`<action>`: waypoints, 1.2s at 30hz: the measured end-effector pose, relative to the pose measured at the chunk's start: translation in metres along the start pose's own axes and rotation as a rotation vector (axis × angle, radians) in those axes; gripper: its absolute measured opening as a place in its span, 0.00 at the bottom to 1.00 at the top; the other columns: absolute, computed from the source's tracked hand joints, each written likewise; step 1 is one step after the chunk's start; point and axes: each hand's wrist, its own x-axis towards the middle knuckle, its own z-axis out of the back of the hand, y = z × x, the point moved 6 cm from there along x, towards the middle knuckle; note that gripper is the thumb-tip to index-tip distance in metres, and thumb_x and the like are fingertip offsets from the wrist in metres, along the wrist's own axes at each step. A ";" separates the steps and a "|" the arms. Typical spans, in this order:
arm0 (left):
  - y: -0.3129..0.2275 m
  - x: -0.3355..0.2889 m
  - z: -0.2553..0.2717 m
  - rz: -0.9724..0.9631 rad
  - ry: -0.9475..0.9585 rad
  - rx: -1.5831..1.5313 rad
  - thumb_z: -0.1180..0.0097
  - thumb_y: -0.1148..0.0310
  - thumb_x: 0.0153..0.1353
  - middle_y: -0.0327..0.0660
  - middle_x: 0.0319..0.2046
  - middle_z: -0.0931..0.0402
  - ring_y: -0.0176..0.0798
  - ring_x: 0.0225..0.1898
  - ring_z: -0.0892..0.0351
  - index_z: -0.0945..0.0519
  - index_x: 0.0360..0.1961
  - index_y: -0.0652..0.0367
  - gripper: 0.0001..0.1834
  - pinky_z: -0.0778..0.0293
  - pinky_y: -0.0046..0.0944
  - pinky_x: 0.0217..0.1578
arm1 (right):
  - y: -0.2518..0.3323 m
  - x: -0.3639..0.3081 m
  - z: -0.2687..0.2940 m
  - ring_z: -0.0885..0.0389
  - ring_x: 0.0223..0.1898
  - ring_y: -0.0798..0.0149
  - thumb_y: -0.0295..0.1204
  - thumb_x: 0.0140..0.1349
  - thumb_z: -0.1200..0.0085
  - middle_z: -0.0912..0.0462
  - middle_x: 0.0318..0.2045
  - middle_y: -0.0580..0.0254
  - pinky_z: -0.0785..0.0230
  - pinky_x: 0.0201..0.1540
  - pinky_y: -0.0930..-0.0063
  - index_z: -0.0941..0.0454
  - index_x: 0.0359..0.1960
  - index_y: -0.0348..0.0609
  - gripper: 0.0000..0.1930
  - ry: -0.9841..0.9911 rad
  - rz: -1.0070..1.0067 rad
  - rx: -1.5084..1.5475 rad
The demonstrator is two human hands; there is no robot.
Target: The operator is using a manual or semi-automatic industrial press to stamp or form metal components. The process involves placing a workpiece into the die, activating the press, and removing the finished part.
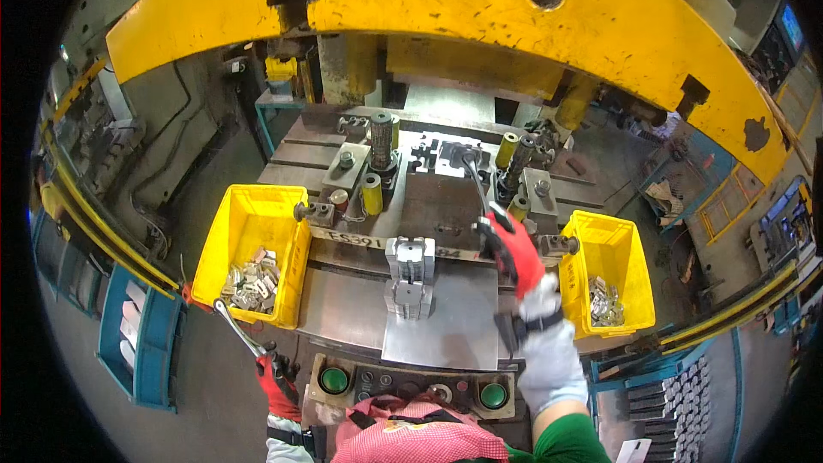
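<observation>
Both my hands wear red and black gloves. My right hand [513,255] is closed round a slim metal rod tool [476,182], stretched forward over the die. The tool's dark round end lies at the bright cut-out plate [439,154] between the guide posts; I cannot tell whether it touches. Low on the left, my left hand [279,379] grips a shiny metal rod tool [240,326] with a rounded tip, which overlaps the near corner of the left yellow bin [297,279]. A stack of grey metal blocks [410,279] stands on the steel sheet [441,345] between my hands.
Overhead arches the yellow press beam [429,4]. Dark guide posts [381,141] and yellow cylinders [371,195] rise around the die. Small metal parts lie in the left bin and in the right yellow bin [639,279]. Near my body is a control panel with green buttons [334,380].
</observation>
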 end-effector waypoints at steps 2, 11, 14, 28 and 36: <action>0.011 0.004 0.014 0.044 -0.142 -0.011 0.55 0.59 0.56 0.27 0.16 0.40 0.27 0.17 0.39 0.29 0.39 0.51 0.12 0.35 0.35 0.20 | 0.015 0.036 0.009 0.31 0.26 0.78 0.35 0.56 0.49 0.27 0.26 0.73 0.37 0.27 0.83 0.27 0.39 0.44 0.12 0.030 -0.167 -0.075; 0.053 -0.005 0.052 0.095 -0.223 0.112 0.51 0.64 0.54 0.30 0.15 0.38 0.29 0.15 0.38 0.31 0.32 0.51 0.07 0.35 0.36 0.15 | -0.031 0.085 0.034 0.30 0.26 0.77 0.33 0.55 0.48 0.26 0.25 0.72 0.36 0.28 0.83 0.26 0.38 0.41 0.12 0.013 -0.130 -0.131; 0.077 -0.003 0.080 0.078 -0.296 0.225 0.48 0.65 0.52 0.32 0.15 0.37 0.32 0.13 0.38 0.33 0.31 0.50 0.08 0.35 0.39 0.13 | -0.023 0.033 0.008 0.34 0.32 0.77 0.33 0.56 0.49 0.28 0.30 0.72 0.38 0.35 0.85 0.30 0.46 0.39 0.17 -0.083 -0.047 0.006; 0.181 0.004 0.086 0.532 -0.158 0.393 0.35 0.66 0.40 0.44 0.44 0.32 0.46 0.42 0.33 0.50 0.57 0.59 0.45 0.34 0.45 0.38 | -0.257 -0.392 0.190 0.36 0.51 0.57 0.30 0.43 0.38 0.35 0.51 0.49 0.44 0.52 0.71 0.49 0.56 0.30 0.41 -1.023 -0.464 -0.129; 0.223 0.055 0.152 0.384 -0.205 0.800 0.30 0.68 0.31 0.49 0.44 0.33 0.41 0.40 0.30 0.43 0.48 0.66 0.43 0.32 0.40 0.39 | -0.330 -0.364 0.147 0.29 0.46 0.49 0.45 0.32 0.33 0.28 0.44 0.46 0.34 0.45 0.66 0.48 0.54 0.35 0.49 -0.625 -1.053 -0.829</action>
